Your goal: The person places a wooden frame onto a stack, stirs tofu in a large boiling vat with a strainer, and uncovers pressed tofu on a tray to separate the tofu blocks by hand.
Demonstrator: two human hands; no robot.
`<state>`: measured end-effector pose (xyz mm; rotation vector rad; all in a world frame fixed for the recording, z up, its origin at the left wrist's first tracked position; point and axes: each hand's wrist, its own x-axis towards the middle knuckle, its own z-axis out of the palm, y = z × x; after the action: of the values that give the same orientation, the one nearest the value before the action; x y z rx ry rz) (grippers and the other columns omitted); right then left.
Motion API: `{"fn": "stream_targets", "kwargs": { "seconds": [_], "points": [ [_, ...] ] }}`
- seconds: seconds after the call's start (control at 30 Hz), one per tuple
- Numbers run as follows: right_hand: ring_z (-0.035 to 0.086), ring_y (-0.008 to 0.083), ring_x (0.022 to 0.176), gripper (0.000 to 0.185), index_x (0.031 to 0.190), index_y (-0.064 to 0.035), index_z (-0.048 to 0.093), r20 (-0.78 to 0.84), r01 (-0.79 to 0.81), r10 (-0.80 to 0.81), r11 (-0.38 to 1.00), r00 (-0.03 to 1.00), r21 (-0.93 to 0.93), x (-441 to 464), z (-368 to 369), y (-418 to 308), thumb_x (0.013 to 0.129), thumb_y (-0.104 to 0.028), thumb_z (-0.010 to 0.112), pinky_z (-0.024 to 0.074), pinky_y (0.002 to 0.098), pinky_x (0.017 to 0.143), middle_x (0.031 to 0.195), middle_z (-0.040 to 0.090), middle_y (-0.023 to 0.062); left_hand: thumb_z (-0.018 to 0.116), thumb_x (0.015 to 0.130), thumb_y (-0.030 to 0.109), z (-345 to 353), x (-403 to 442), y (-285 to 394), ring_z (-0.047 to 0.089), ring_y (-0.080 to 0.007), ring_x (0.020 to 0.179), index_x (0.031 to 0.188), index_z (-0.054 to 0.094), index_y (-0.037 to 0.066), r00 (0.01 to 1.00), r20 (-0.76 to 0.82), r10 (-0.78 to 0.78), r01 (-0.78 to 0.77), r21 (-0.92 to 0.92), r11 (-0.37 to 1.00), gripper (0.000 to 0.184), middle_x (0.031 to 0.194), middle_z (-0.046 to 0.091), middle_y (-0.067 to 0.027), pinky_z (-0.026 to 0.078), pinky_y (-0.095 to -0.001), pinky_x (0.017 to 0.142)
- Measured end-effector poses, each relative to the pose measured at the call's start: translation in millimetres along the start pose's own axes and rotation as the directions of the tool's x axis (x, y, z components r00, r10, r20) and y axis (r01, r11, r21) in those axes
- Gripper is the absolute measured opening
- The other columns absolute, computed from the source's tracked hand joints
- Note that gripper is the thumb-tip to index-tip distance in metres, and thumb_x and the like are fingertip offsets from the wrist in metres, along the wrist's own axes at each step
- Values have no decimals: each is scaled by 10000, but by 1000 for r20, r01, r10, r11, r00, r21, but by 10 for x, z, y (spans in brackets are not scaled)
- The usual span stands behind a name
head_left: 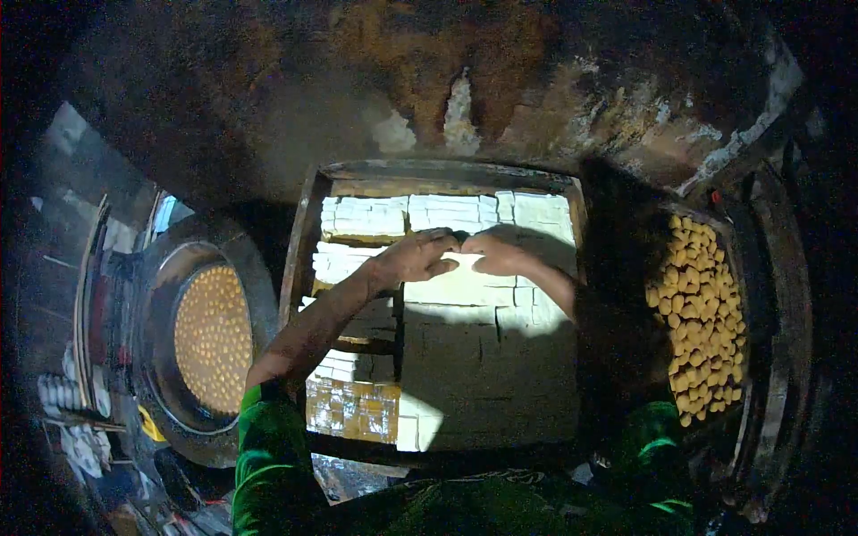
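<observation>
A wooden tray (299, 241) holds white blocks (447, 335) cut into rows and squares. My left hand (418, 257) bends over the blocks near the tray's middle, its fingers curled down on a white piece (460, 266). My right hand (496, 254) meets it from the other side, fingertips on the same piece, the two hands nearly touching. Both hands' fingers are bent around its edges. On the tray's left, smaller white strips lie in separate groups, with a woven brown mat (353, 411) showing at the lower left.
At left stands a large round pan (159, 357) of liquid with many small pieces floating. Yellow-brown pieces (702, 313) fill a container at right. A stained dark wall (357, 89) rises behind the tray. A yellow object (152, 425) lies beside the pan.
</observation>
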<state>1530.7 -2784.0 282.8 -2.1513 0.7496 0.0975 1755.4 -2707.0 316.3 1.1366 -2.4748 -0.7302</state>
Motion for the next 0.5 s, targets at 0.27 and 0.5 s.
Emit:
{"fn": "stream_targets", "kwargs": {
  "seconds": [0.27, 0.5],
  "points": [
    [540, 353, 1079, 441, 1199, -32, 538, -108, -115, 86, 947, 990, -302, -205, -14, -340, 770, -39, 641, 414, 436, 972, 1164, 569, 164, 514, 917, 480, 202, 138, -166, 653, -308, 724, 1057, 598, 42, 996, -2, 94, -87, 374, 923, 467, 901, 648, -108, 540, -434, 613],
    [614, 323, 909, 419, 1085, -57, 581, -153, 199, -182, 975, 971, 100, -300, -132, -387, 711, -129, 754, 476, 427, 770, 936, 631, 120, 524, 920, 461, -64, 79, 207, 654, -364, 730, 1057, 546, 71, 990, -87, -107, 122, 191, 974, 415, 852, 654, -184, 510, -470, 573]
  ]
}}
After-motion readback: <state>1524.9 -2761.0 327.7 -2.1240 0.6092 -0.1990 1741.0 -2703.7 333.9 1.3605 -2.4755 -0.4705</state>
